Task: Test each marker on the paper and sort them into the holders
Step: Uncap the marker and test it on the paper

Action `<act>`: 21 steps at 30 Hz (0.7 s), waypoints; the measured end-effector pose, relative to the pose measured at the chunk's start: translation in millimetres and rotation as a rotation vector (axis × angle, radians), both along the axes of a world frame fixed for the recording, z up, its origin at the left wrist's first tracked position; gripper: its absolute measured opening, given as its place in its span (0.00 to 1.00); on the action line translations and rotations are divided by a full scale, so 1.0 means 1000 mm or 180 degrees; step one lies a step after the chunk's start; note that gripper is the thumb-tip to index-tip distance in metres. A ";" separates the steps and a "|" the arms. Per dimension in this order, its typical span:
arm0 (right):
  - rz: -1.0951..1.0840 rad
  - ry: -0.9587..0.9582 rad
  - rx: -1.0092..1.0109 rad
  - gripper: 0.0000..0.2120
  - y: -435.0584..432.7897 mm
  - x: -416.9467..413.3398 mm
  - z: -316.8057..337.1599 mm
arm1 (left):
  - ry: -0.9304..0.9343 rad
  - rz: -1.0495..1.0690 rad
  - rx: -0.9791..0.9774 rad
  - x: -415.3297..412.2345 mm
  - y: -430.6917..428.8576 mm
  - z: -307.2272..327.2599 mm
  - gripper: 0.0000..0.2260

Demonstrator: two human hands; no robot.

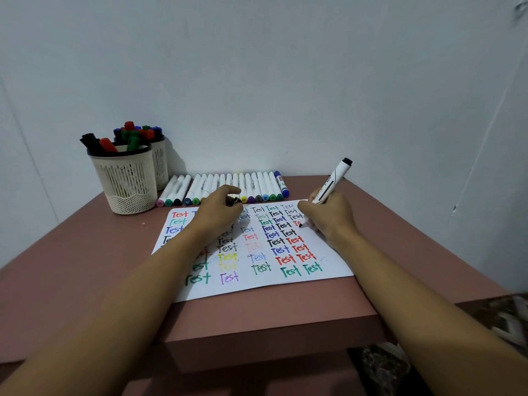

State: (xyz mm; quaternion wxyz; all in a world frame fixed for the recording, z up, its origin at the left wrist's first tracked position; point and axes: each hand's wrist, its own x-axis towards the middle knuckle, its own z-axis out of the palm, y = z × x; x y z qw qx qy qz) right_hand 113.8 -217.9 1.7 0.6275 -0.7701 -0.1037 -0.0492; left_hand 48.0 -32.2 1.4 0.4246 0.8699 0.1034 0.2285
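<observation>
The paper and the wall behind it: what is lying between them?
In the head view, a row of markers lies side by side there, coloured caps toward the paper.

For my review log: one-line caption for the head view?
Right hand tests marker on paper; left hand holds a cap.

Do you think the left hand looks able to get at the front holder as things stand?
Probably yes: the front holder stands just left of the left hand with nothing standing between them, though that hand pinches a small dark cap.
</observation>
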 end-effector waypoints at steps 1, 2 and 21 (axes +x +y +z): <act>0.0018 -0.0012 -0.0026 0.09 0.000 0.000 0.000 | 0.0013 0.0008 -0.0013 0.000 0.000 0.000 0.12; 0.0037 -0.0028 -0.0042 0.09 -0.001 -0.001 0.000 | 0.0029 0.0029 -0.0016 0.000 0.000 0.001 0.10; 0.0011 -0.0155 -0.0171 0.10 0.001 -0.001 -0.001 | 0.0130 0.0062 0.0223 0.000 0.002 0.000 0.08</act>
